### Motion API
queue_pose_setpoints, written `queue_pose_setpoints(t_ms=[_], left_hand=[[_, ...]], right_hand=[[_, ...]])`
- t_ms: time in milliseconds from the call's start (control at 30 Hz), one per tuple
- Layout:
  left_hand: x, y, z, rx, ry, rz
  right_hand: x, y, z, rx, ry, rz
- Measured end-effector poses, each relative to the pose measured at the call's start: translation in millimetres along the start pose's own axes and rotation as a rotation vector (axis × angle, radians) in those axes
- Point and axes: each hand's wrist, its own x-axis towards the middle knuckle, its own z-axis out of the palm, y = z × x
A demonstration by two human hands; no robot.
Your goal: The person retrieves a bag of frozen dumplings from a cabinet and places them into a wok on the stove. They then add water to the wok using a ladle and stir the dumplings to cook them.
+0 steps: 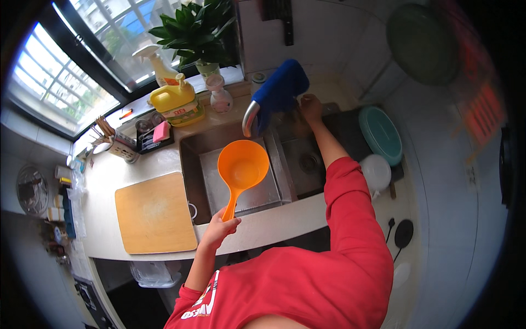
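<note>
My left hand (222,230) grips the handle of an orange plastic water dipper (243,164). Its round bowl faces up over the left basin of a stainless steel sink (213,181), and no clear water level shows in it. A blue cloth (283,82) drapes over the faucet, leaving the curved metal spout (250,118) bare above the dipper's far rim. My right hand (311,107) reaches to the far side of the sink, close beside the faucet. Its fingers are bent and partly hidden, so what they touch cannot be made out.
Left of the sink lies a wooden cutting board (156,214). Behind it stand a utensil holder (123,147), a black tray (154,137) with a pink sponge, a yellow jug (176,105) and a pump bottle (221,96). A teal basin (380,135) leans at right; a cleaver (287,28) hangs above.
</note>
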Motion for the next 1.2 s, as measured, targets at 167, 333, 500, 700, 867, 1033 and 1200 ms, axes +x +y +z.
queue_pose_setpoints(t_ms=[167, 333, 500, 700, 867, 1033, 1200], left_hand=[[16.0, 5.8, 23.5, -0.059, 0.068, 0.018], [35.3, 9.5, 37.4, -0.022, 0.070, 0.051], [47.7, 0.8, 35.3, -0.036, 0.067, 0.020], [50.2, -3.7, 36.7, -0.088, 0.142, 0.040], [51.8, -13.7, 34.2, -0.136, 0.106, 0.032], [51.7, -14.2, 39.8, -0.157, 0.050, -0.009], [50.7, -15.4, 40.8, -0.210, 0.021, 0.005]], right_hand=[[27.8, -25.5, 20.3, -0.150, -0.329, 0.073], [50.8, 31.7, 31.4, -0.395, -0.242, -0.286], [55.9, 29.9, 33.2, -0.450, -0.233, -0.291], [52.0, 31.9, 39.4, -0.395, -0.308, -0.028], [55.2, 66.8, 44.1, -0.212, -0.343, -0.070], [63.9, 91.8, 46.6, 0.075, -0.338, 0.028], [67.9, 91.0, 46.0, 0.080, -0.346, -0.188]])
